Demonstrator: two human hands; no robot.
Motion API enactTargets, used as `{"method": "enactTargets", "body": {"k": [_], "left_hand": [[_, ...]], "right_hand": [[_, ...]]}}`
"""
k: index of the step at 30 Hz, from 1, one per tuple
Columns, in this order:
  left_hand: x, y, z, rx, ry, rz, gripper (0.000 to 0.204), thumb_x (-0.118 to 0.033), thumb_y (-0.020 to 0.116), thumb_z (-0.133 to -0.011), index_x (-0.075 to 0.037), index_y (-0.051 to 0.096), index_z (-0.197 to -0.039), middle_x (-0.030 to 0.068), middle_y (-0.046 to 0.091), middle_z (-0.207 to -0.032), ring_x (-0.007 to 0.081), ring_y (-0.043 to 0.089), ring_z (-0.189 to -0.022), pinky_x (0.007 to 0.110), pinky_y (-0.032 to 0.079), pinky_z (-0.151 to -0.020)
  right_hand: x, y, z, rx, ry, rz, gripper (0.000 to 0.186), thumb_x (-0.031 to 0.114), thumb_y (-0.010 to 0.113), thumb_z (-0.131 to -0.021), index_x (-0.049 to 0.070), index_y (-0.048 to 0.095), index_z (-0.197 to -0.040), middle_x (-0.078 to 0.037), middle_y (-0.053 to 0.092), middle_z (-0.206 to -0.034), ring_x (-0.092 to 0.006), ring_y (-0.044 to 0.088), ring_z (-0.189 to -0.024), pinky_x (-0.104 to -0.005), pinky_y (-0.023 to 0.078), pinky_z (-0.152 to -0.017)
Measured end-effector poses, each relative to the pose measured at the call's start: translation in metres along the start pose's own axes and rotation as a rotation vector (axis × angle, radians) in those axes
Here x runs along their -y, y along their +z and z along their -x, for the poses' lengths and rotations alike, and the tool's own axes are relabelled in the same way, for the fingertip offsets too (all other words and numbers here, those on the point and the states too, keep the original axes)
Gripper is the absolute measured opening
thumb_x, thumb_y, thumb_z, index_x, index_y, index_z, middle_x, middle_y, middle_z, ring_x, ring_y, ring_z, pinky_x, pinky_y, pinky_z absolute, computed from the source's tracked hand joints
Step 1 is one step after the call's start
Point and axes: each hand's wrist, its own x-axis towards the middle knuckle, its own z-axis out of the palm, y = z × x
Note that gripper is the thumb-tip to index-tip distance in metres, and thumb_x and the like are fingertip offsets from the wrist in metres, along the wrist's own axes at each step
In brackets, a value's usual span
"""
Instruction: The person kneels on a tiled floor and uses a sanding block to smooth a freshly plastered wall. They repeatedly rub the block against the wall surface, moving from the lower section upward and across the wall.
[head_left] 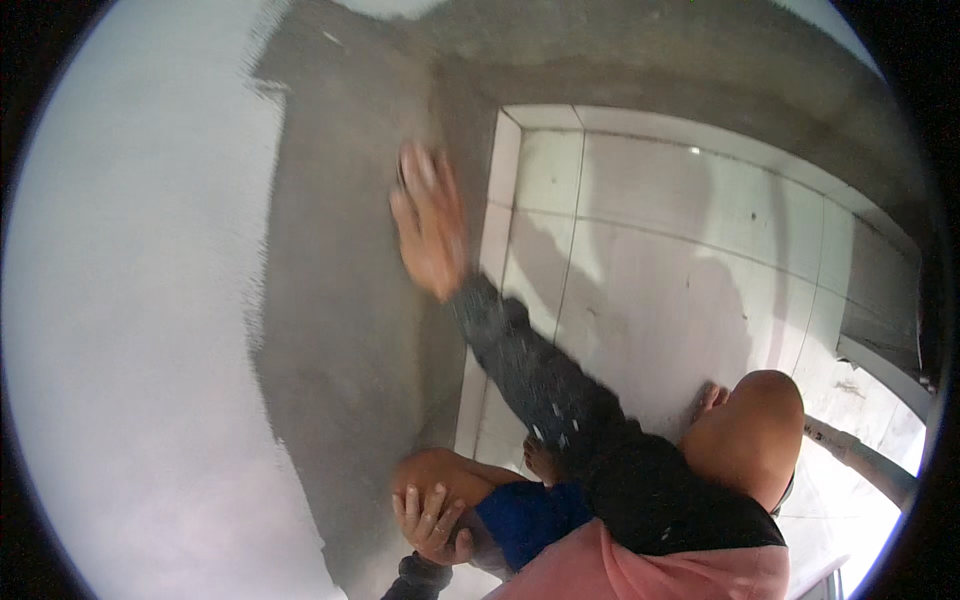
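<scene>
My right hand (430, 220), in a dark sleeve flecked with white specks, reaches out over the grey unpainted band of wall (340, 230). Its fingers are stretched out and slightly blurred, close to or touching the surface; I cannot make out anything in them. A thin dark edge shows beside the fingers. My left hand (432, 525) lies with spread fingers on my bent left knee (440, 470). White paint (140, 300) covers the wall to the left, meeting the grey along a ragged brushed edge.
Pale tiles (640, 300) cover the floor, with a tile skirting (487, 280) along the wall's foot. My right knee (755, 430) is bent at the right. Beyond it a pale pole (860, 460) slants toward the right rim. Grey wall (700, 75) continues across the far side.
</scene>
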Motion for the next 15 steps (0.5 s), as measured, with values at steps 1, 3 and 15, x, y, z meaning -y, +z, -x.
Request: {"method": "enactTargets", "body": {"k": [1,3,15], "left_hand": [[0.001,-0.002,-0.001,-0.003,-0.008,-0.008,0.042,-0.042,0.055,-0.09,-0.018,0.076,-0.115,0.0103,0.061,-0.144,0.0435,0.035,-0.148,0.068,0.018,-0.119],[-0.001,-0.005,0.002,-0.025,-0.008,-0.015,0.041,-0.043,0.057,-0.088,-0.019,0.078,-0.115,0.0085,0.062,-0.143,0.041,0.036,-0.148,0.067,0.019,-0.118],[0.008,0.013,-0.006,-0.049,0.035,0.023,0.041,-0.044,0.058,-0.088,-0.016,0.077,-0.111,0.0107,0.063,-0.141,0.0432,0.039,-0.146,0.069,0.019,-0.117]], "right_hand": [[0.0,0.003,0.005,0.024,0.016,0.019,0.063,0.039,0.041,-0.108,0.012,0.026,-0.163,-0.015,0.022,-0.169,-0.0411,0.015,-0.156,-0.0616,0.012,-0.124],[0.004,0.0,0.004,-0.004,-0.023,0.032,0.062,0.038,0.041,-0.108,0.011,0.029,-0.162,-0.016,0.024,-0.168,-0.0424,0.018,-0.155,-0.062,0.012,-0.124],[-0.001,-0.01,-0.013,-0.049,-0.035,-0.022,0.059,0.035,0.044,-0.107,0.009,0.037,-0.159,-0.015,0.03,-0.166,-0.046,0.025,-0.15,-0.0599,0.02,-0.122]]}}
